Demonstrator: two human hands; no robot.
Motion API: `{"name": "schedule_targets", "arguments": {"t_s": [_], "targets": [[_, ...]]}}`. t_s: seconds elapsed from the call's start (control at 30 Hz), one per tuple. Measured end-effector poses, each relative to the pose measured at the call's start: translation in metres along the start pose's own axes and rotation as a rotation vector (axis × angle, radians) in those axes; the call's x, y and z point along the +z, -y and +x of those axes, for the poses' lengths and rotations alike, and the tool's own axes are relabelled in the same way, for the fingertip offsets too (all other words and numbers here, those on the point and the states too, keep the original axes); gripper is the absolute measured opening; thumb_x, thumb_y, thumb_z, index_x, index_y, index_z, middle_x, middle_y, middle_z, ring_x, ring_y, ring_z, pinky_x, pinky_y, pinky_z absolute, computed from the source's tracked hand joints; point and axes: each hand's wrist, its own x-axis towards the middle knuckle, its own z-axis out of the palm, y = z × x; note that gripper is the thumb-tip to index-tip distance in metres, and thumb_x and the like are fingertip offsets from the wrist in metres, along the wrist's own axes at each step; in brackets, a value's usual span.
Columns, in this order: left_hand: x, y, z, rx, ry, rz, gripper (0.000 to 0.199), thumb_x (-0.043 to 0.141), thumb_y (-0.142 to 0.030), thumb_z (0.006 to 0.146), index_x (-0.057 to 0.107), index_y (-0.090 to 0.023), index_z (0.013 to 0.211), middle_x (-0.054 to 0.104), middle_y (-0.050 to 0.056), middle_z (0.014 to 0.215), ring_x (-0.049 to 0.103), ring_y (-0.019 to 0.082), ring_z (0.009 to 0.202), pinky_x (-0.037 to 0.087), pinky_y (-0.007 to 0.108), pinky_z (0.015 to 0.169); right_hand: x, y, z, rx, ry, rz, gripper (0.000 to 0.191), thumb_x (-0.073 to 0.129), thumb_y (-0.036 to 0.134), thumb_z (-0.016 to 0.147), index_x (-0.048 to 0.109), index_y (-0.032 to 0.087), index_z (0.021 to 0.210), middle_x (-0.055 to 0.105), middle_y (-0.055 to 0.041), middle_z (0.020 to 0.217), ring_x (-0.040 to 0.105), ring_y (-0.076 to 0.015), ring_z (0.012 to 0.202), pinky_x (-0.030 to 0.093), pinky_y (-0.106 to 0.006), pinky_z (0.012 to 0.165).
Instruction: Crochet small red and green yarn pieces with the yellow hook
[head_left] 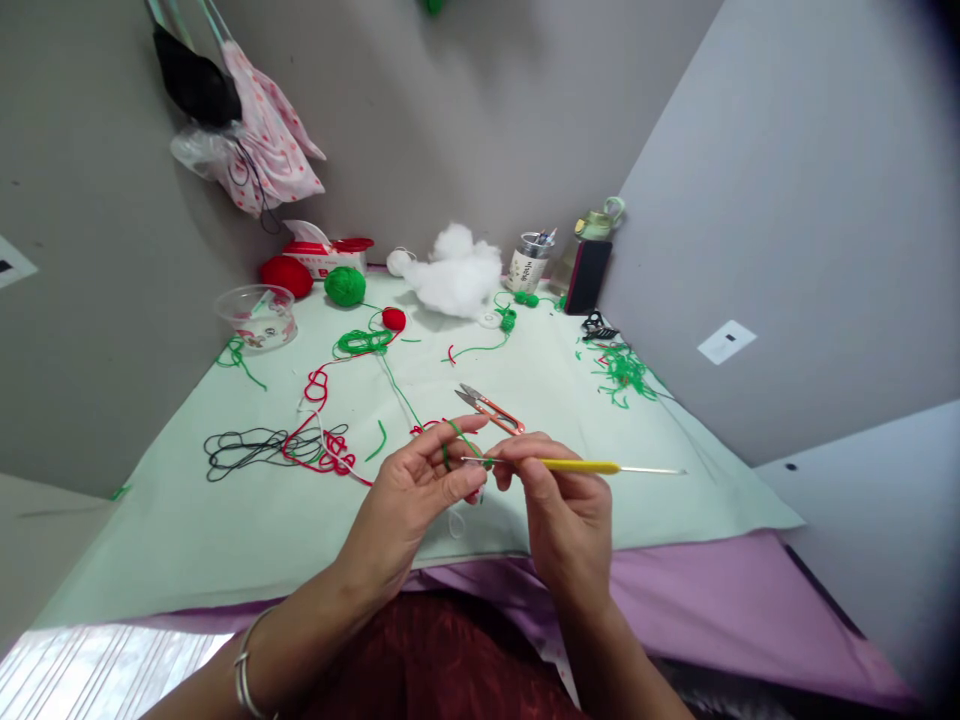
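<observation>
you are working over the table point(675, 500), and the orange snips point(504, 414) are lying on it just beyond your hands. on the near left of the snips, your left hand point(405, 495) is being half closed: the thumb and fingers are pinching a small green piece point(488, 463), and the green yarn point(405, 391) is passing over a raised finger. on the near right of the snips, your right hand point(571, 510) is closing its thumb and fingers around the yellow hook point(581, 466), whose metal tip is reaching the small green piece. this piece is sitting on the near side of the snips, between both hands. farther behind the snips, white stuffing point(454, 280) is resting. left of the snips, black cord point(259, 447) is lying; to their far right, green scraps point(626, 372) are gathering.
</observation>
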Motion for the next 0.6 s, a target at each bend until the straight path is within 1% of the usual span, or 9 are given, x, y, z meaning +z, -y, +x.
{"name": "schedule_targets", "arguments": {"t_s": [0.13, 0.2, 0.23, 0.27, 0.33, 0.4, 0.47, 0.53, 0.6], "targets": [[0.004, 0.003, -0.001, -0.010, -0.064, -0.088, 0.048, 0.093, -0.026, 0.078, 0.081, -0.027, 0.124, 0.068, -0.002, 0.081, 0.059, 0.012, 0.077, 0.047, 0.024, 0.079, 0.005, 0.003, -0.007, -0.301, 0.031, -0.408, 0.033, 0.067, 0.010, 0.098, 0.081, 0.033, 0.117, 0.079, -0.0062, 0.106, 0.073, -0.0205, 0.095, 0.060, -0.034, 0.080], [0.005, 0.004, -0.001, -0.073, -0.051, -0.163, 0.052, 0.094, -0.026, 0.076, 0.080, -0.025, 0.126, 0.069, -0.001, 0.084, 0.059, 0.012, 0.078, 0.048, 0.024, 0.081, 0.005, 0.002, -0.010, -0.439, 0.025, -0.566, 0.040, 0.071, 0.007, 0.094, 0.080, 0.033, 0.122, 0.078, -0.0085, 0.114, 0.074, -0.0230, 0.101, 0.061, -0.036, 0.082], [0.004, 0.003, -0.001, -0.119, -0.035, -0.201, 0.052, 0.095, -0.026, 0.075, 0.081, -0.023, 0.125, 0.069, 0.000, 0.085, 0.058, 0.012, 0.078, 0.048, 0.024, 0.081, 0.005, 0.002, -0.010, -0.460, 0.018, -0.581, 0.040, 0.072, 0.007, 0.093, 0.080, 0.033, 0.123, 0.078, -0.0088, 0.114, 0.074, -0.0234, 0.100, 0.062, -0.036, 0.082], [0.003, 0.003, 0.000, -0.161, -0.023, -0.232, 0.051, 0.096, -0.025, 0.073, 0.082, -0.022, 0.122, 0.069, 0.000, 0.085, 0.058, 0.011, 0.077, 0.047, 0.023, 0.080, 0.004, 0.002, -0.009, -0.437, 0.007, -0.550, 0.038, 0.070, 0.008, 0.094, 0.080, 0.033, 0.122, 0.078, -0.0084, 0.110, 0.074, -0.0230, 0.098, 0.062, -0.037, 0.080], [0.001, 0.000, 0.002, -0.203, -0.016, -0.264, 0.044, 0.095, -0.021, 0.072, 0.085, -0.021, 0.115, 0.068, 0.000, 0.084, 0.056, 0.010, 0.075, 0.047, 0.021, 0.078, 0.002, 0.004, -0.005, -0.311, -0.043, -0.385, 0.029, 0.065, 0.012, 0.099, 0.081, 0.030, 0.115, 0.077, -0.0060, 0.097, 0.072, -0.0203, 0.085, 0.060, -0.036, 0.075], [0.000, -0.002, 0.003, -0.179, -0.025, -0.255, 0.036, 0.093, -0.020, 0.073, 0.086, -0.021, 0.109, 0.066, -0.001, 0.081, 0.053, 0.009, 0.073, 0.046, 0.019, 0.075, 0.001, 0.006, 0.000, -0.162, -0.091, -0.160, 0.022, 0.061, 0.018, 0.103, 0.082, 0.027, 0.104, 0.074, -0.0038, 0.087, 0.067, -0.0171, 0.071, 0.057, -0.034, 0.067], [0.001, -0.003, 0.003, -0.142, -0.027, -0.213, 0.036, 0.093, -0.022, 0.074, 0.086, -0.022, 0.109, 0.065, -0.001, 0.080, 0.053, 0.010, 0.072, 0.045, 0.019, 0.073, 0.002, 0.006, 0.004, -0.060, -0.103, 0.004, 0.020, 0.062, 0.024, 0.103, 0.081, 0.026, 0.097, 0.073, -0.0028, 0.086, 0.063, -0.0150, 0.065, 0.054, -0.032, 0.062], [0.003, -0.002, 0.002, -0.113, -0.018, -0.157, 0.038, 0.093, -0.024, 0.075, 0.086, -0.024, 0.112, 0.067, 0.000, 0.080, 0.057, 0.012, 0.077, 0.046, 0.022, 0.076, 0.004, 0.005, 0.005, -0.029, -0.059, 0.016, 0.018, 0.065, 0.028, 0.102, 0.082, 0.027, 0.096, 0.074, -0.0035, 0.089, 0.067, -0.0171, 0.073, 0.056, -0.034, 0.069], [0.005, 0.000, 0.000, -0.086, -0.010, -0.100, 0.040, 0.093, -0.024, 0.076, 0.085, -0.026, 0.115, 0.069, 0.001, 0.082, 0.061, 0.015, 0.083, 0.047, 0.025, 0.082, 0.005, 0.003, 0.004, -0.044, -0.015, -0.063, 0.016, 0.068, 0.030, 0.101, 0.083, 0.028, 0.098, 0.077, -0.0043, 0.091, 0.070, -0.0209, 0.087, 0.058, -0.038, 0.082]]}}
